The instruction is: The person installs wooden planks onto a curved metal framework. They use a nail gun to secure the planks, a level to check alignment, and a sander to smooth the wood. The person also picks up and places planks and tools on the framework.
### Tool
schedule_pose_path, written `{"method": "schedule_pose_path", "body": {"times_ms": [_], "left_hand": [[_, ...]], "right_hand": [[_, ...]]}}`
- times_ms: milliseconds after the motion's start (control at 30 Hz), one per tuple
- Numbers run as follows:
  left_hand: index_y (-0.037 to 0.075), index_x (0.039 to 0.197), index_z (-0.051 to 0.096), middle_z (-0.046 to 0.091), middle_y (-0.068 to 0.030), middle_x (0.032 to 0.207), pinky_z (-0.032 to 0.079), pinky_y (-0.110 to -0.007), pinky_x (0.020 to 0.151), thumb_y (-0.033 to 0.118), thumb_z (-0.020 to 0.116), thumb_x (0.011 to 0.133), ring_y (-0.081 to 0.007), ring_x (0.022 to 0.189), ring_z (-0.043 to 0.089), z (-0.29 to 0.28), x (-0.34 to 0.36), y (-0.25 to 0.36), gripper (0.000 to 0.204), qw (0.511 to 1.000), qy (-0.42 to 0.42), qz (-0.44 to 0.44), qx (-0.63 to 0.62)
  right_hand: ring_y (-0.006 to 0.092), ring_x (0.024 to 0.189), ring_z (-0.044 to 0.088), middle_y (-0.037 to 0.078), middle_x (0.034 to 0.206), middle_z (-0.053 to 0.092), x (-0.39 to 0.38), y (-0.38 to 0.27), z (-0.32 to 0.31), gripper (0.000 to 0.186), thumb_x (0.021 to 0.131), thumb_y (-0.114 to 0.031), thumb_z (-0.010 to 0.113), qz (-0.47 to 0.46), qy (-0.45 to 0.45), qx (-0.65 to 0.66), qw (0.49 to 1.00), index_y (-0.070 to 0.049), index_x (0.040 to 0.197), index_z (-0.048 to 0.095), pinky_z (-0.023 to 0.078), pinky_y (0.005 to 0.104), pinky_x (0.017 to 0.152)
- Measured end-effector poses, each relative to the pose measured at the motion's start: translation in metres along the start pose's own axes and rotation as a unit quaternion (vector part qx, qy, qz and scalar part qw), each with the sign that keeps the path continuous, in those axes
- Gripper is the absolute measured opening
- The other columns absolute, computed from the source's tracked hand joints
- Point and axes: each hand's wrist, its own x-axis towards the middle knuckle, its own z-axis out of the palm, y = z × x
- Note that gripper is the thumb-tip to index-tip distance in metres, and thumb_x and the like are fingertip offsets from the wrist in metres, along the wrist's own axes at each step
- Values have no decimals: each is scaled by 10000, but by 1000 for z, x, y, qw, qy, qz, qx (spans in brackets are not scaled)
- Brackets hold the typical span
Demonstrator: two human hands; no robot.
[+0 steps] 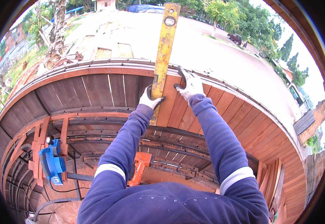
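Note:
A worn yellow spirit level (164, 56) stretches away from me across reddish-brown wooden boards and past their far edge. My left hand (151, 98), in a white glove with dark fingertips, is closed around the near part of the level, its thumb on the right side. To the right of it, my gloved right hand (191, 86) is over the far end of the boards, with thumb and forefinger spread apart. Its other fingers are partly hidden. Beneath the level's right edge lies a wide reddish board (168, 100), flush with the neighbouring boards (222, 106).
A blue electric planer (52, 161) rests on wooden framing at the left. Below my arms is an orange power tool (140, 166). Curved dark metal rails (170, 145) run beneath the boards. Older dark boards (95, 89) with gaps continue leftward. A tree trunk (56, 33) stands beyond.

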Motion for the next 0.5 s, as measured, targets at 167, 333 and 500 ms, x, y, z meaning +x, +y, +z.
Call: {"method": "schedule_pose_path", "body": {"times_ms": [167, 333, 500], "left_hand": [[2, 1284, 483, 604, -163, 1214, 459, -327, 991, 204, 866, 670, -252, 1124, 591, -4, 0, 12, 752, 994, 46, 20, 101], [28, 1299, 477, 592, -181, 1214, 458, -366, 993, 304, 835, 691, -317, 1135, 577, 4, -5, 30, 758, 974, 58, 17, 217], [76, 1380, 407, 542, -174, 1277, 445, -380, 1011, 354, 821, 705, -319, 1184, 544, 5, -9, 37, 839, 955, 72, -6, 286]], "right_hand": [[300, 1322, 418, 121, 1407, 488, 2, -10, -3, 794, 848, -380, 682, 0, -7, 8, 1000, -146, 1500, 295, 253, 403, 1159], [290, 1313, 425, 138, 1388, 501, 2, 1, 4, 822, 838, -372, 697, -4, 11, -2, 1000, -118, 1503, 285, 246, 397, 1162], [288, 1300, 434, 139, 1371, 514, 4, 0, 6, 832, 831, -368, 705, -3, 14, -5, 1000, -112, 1502, 286, 254, 397, 1152]]}}
